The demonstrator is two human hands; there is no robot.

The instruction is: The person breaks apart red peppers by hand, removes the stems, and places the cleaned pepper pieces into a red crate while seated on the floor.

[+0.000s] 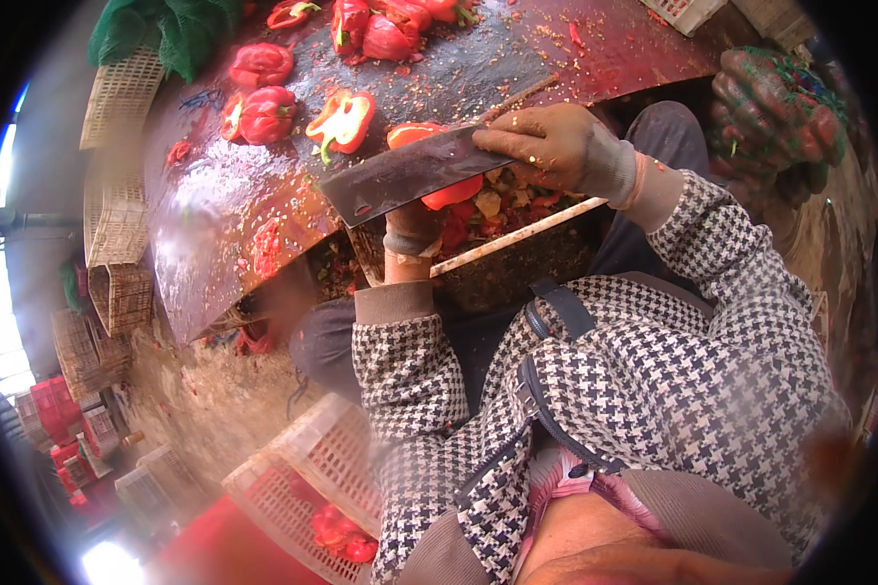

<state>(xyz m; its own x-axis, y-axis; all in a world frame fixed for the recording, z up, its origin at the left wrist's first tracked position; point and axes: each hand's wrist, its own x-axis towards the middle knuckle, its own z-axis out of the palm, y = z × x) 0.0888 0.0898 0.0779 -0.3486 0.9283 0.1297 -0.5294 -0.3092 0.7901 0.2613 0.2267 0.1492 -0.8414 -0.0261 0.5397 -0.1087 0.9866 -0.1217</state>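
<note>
My right hand (563,150), in a soiled work glove, grips the near end of a dark, broad-bladed cleaver (410,175). The blade slants across, above my gloved left hand (413,232), and hides most of its fingers. A cut red bell pepper (453,191) shows on both sides of the blade, held by my left hand. Below lies an open bin (519,232) with pepper cores and scraps (489,205). Past the blade, a halved bell pepper (345,121) with a green stem lies cut face up on the wet table (453,80).
More red peppers (263,115) lie on the table, with a pile (388,29) farther back. Green netting (164,29) and plastic crates (117,212) stand at left. A crate with red peppers (340,530) is near my left elbow. A filled net sack (772,121) stands at right.
</note>
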